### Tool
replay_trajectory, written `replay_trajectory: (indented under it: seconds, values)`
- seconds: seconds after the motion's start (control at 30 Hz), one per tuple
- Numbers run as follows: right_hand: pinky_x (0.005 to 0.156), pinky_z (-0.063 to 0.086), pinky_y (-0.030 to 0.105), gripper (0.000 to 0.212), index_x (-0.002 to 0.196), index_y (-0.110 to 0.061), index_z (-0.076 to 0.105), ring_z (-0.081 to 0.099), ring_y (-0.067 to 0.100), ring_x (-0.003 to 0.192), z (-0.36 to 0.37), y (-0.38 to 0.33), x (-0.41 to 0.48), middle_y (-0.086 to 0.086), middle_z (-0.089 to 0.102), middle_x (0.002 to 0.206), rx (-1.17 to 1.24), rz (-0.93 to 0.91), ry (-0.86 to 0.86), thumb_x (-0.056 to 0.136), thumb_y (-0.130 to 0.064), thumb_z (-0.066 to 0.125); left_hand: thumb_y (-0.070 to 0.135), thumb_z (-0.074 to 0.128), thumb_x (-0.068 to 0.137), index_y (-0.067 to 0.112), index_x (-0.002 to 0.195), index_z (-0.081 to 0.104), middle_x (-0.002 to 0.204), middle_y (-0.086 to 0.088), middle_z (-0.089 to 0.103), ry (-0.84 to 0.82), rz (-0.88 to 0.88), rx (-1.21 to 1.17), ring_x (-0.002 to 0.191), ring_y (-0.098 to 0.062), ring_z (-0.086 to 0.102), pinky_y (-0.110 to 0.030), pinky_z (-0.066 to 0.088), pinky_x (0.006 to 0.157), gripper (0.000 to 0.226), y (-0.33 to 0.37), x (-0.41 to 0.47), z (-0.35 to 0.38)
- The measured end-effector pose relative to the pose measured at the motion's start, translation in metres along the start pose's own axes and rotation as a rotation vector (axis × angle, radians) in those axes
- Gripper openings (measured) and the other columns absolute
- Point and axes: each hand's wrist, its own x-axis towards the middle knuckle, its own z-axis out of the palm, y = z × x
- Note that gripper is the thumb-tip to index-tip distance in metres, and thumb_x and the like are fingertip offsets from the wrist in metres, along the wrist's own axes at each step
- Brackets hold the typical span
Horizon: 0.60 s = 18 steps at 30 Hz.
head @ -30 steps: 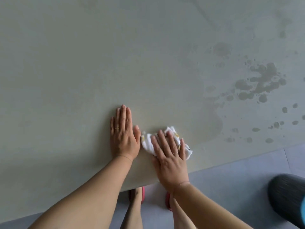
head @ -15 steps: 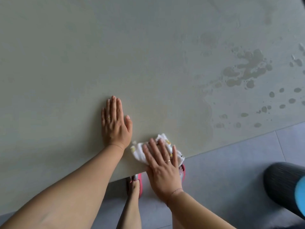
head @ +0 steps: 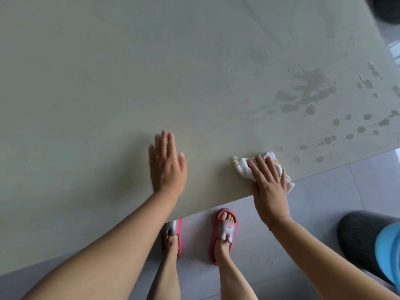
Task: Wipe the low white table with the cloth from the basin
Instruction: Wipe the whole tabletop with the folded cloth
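Note:
The low white table (head: 108, 83) fills most of the view, its near edge running from lower left to right. My right hand (head: 269, 187) presses flat, fingers straight, on a crumpled white cloth (head: 241, 166) with small yellow prints, right at the table's near edge. Part of the cloth hangs over the edge. My left hand (head: 166, 165) rests flat on the tabletop, well to the left of the cloth. Water drops and wet patches (head: 307, 94) lie on the table beyond and to the right of the cloth.
Grey floor tiles (head: 324, 195) run below the table edge. My feet in pink slippers (head: 224, 232) stand at the edge. A dark ribbed round object (head: 357, 237) with something blue on it sits at the lower right. Another dark object (head: 387, 11) shows at the top right corner.
My right hand has slid the cloth to the right along the near edge, away from my left hand. The left hand stays flat on the table.

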Motion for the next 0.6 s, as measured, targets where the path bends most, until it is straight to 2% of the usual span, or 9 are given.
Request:
replay_trajectory:
  seconds: [0.03, 0.1, 0.17, 0.2, 0.27, 0.37, 0.47, 0.53, 0.6]
  values:
    - [0.118, 0.007, 0.045, 0.043, 0.138, -0.023, 0.045, 0.015, 0.014, 0.144, -0.004, -0.008, 0.003, -0.002, 0.034, 0.151, 0.143, 0.073, 0.011, 0.097, -0.012, 0.047, 0.010, 0.049, 0.092, -0.001, 0.139, 0.039, 0.151, -0.019, 0.030, -0.023, 0.022, -0.077, 0.141, -0.032, 0.026, -0.040, 0.013, 0.117, 0.049, 0.016, -0.005, -0.001]
    - [0.111, 0.029, 0.034, 0.034, 0.130, -0.019, 0.052, 0.034, 0.015, 0.134, -0.025, -0.024, 0.011, -0.002, 0.035, 0.148, 0.562, 0.269, -0.017, 0.098, -0.011, 0.043, 0.003, 0.051, 0.090, -0.003, 0.126, 0.055, 0.139, -0.020, 0.048, -0.083, 0.076, -0.240, 0.132, -0.031, 0.042, -0.036, 0.025, 0.113, 0.037, 0.048, -0.016, -0.003]
    - [0.080, 0.047, 0.017, 0.023, 0.115, -0.017, 0.058, 0.051, 0.018, 0.104, -0.053, -0.039, 0.016, -0.002, 0.038, 0.140, 0.916, 0.427, -0.023, 0.099, -0.011, 0.042, 0.007, 0.052, 0.092, 0.002, 0.121, 0.061, 0.131, -0.015, 0.058, -0.207, 0.019, -0.456, 0.123, -0.025, 0.052, -0.023, 0.032, 0.104, 0.031, 0.076, -0.024, -0.012]
    - [0.077, 0.048, 0.016, 0.020, 0.107, -0.017, 0.059, 0.053, 0.021, 0.099, -0.068, -0.043, 0.018, 0.001, 0.043, 0.135, 1.034, 0.466, -0.043, 0.099, -0.012, 0.041, 0.014, 0.052, 0.095, 0.006, 0.125, 0.058, 0.133, -0.010, 0.057, -0.306, -0.085, -0.582, 0.123, -0.020, 0.052, -0.018, 0.032, 0.100, 0.033, 0.089, -0.025, -0.018]
    - [0.094, 0.041, 0.029, 0.024, 0.110, -0.018, 0.062, 0.054, 0.021, 0.111, -0.091, -0.046, 0.021, 0.006, 0.055, 0.129, 1.336, 0.481, -0.162, 0.098, -0.017, 0.041, 0.035, 0.050, 0.096, 0.013, 0.137, 0.046, 0.142, -0.003, 0.048, -0.528, -0.315, -0.835, 0.129, -0.013, 0.045, -0.016, 0.029, 0.101, 0.046, 0.109, -0.025, -0.028]
    - [0.100, 0.039, 0.038, 0.042, 0.131, -0.013, 0.054, 0.055, 0.026, 0.119, -0.120, -0.049, 0.022, 0.013, 0.058, 0.130, 1.735, 0.479, -0.409, 0.092, -0.027, 0.042, 0.059, 0.034, 0.092, 0.025, 0.142, 0.039, 0.144, 0.002, 0.045, -0.815, -0.470, -1.319, 0.132, -0.014, 0.042, -0.035, 0.028, 0.112, 0.060, 0.128, -0.024, -0.043]
    - [0.099, 0.044, 0.041, 0.055, 0.136, -0.009, 0.049, 0.051, 0.031, 0.126, -0.135, -0.050, 0.022, 0.019, 0.052, 0.136, 1.777, 0.458, -0.540, 0.093, -0.042, 0.040, 0.064, 0.023, 0.092, 0.026, 0.137, 0.047, 0.136, -0.002, 0.056, -0.915, -0.461, -1.661, 0.126, -0.018, 0.051, -0.039, 0.040, 0.105, 0.064, 0.132, -0.021, -0.058]
    - [0.103, 0.041, 0.044, 0.058, 0.135, -0.009, 0.050, 0.050, 0.031, 0.126, -0.137, -0.051, 0.022, 0.018, 0.053, 0.135, 1.647, 0.435, -0.554, 0.095, -0.049, 0.036, 0.056, 0.036, 0.093, 0.020, 0.133, 0.053, 0.130, -0.007, 0.060, -0.869, -0.512, -1.598, 0.121, -0.022, 0.056, -0.040, 0.044, 0.100, 0.056, 0.132, -0.019, -0.065]
    - [0.098, 0.043, 0.051, 0.053, 0.126, -0.004, 0.057, 0.057, 0.036, 0.116, -0.135, -0.049, 0.024, 0.022, 0.060, 0.124, 1.466, 0.471, -0.488, 0.090, -0.042, 0.048, 0.040, 0.051, 0.092, 0.014, 0.123, 0.061, 0.117, -0.011, 0.067, -0.792, -0.532, -1.452, 0.106, -0.025, 0.064, -0.038, 0.050, 0.088, 0.042, 0.133, -0.022, -0.065]
